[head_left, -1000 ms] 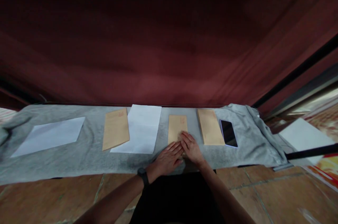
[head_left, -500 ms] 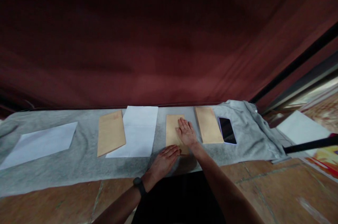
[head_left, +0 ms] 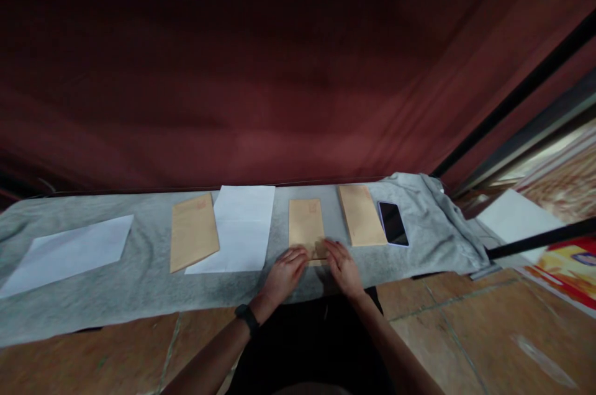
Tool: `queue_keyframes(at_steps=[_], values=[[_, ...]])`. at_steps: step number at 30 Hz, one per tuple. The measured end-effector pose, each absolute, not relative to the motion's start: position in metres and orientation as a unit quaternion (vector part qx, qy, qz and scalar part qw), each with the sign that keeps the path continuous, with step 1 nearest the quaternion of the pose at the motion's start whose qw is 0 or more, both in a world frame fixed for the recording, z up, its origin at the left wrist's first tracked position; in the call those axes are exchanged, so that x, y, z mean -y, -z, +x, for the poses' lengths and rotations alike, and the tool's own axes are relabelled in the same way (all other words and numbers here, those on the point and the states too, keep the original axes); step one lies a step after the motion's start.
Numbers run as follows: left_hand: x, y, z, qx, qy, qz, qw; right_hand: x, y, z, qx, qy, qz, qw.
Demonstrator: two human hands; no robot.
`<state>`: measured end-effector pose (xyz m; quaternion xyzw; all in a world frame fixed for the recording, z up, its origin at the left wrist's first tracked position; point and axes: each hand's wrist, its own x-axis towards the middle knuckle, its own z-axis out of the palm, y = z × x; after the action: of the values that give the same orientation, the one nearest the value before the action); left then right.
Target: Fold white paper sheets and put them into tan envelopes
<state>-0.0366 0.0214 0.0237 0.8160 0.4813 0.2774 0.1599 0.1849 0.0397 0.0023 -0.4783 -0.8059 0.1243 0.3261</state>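
Wearer's 10 o'clock: white rectangular paper sheet [head_left: 67, 252]. 11 o'clock: tan paper envelope [head_left: 193, 230] overlapping creased white sheet [head_left: 244, 227]. 12 o'clock: left hand [head_left: 282, 277], open, on 7 o'clock corner of central tan rectangular paper envelope [head_left: 303, 220]; right hand [head_left: 343, 269], open, on 5 o'clock corner. 1 o'clock: thick tan paper packet [head_left: 363, 217], black-screened phone [head_left: 393, 223].

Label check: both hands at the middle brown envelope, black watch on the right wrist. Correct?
Wrong wrist: the head view shows the black watch on the left one. Left hand and right hand are indeed at the middle brown envelope.
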Motion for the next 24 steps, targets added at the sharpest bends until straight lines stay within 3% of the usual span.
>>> queue_keyframes(at_steps=[3, 6, 16, 24], values=[[-0.022, -0.023, -0.037, -0.481, -0.264, 0.818, 0.174, -0.007, 0.0, 0.177, 0.811, -0.094, -0.468, 0.338], [-0.022, -0.021, -0.038, -0.48, -0.249, 0.823, 0.174, 0.017, -0.001, 0.161, 0.853, -0.081, -0.43, 0.284], [-0.015, -0.013, -0.005, -0.54, -0.221, 0.804, 0.114, 0.025, -0.001, 0.146, 0.822, -0.025, -0.504, 0.262], [-0.085, -0.014, 0.015, -0.552, -0.137, 0.82, 0.066, 0.026, -0.007, 0.14, 0.808, -0.032, -0.529, 0.257]])
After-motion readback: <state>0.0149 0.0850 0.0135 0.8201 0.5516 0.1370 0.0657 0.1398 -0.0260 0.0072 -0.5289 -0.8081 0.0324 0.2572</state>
